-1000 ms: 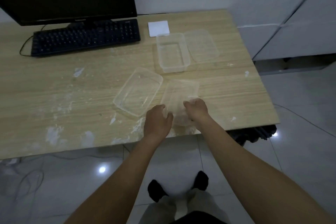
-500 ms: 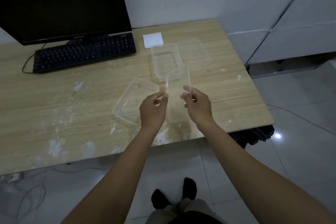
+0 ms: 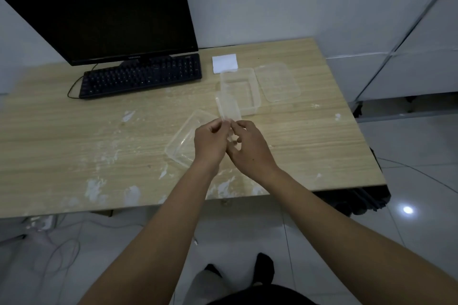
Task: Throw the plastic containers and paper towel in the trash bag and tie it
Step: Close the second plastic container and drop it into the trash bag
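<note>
Slippage looks the main risk: left hand (image 3: pixel 210 141) and right hand (image 3: pixel 250 146) each pinch the near end of a clear plastic lid (image 3: pixel 229 106) with curled fingertips, seemingly bending it, in front of the keyboard (image 3: pixel 141 75) and rightward, so it may spring free or crack.

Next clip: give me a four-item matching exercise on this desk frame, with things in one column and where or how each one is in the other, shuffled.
Things
1. paper towel
2. keyboard
3. deep tub
4. upright lid

States
A. pinched by the left hand and right hand
B. black, in front of the monitor
C. white, just right of the keyboard
D. clear, open, lying beside the flat lid

Pairs: 1-C; 2-B; 3-D; 4-A
</note>
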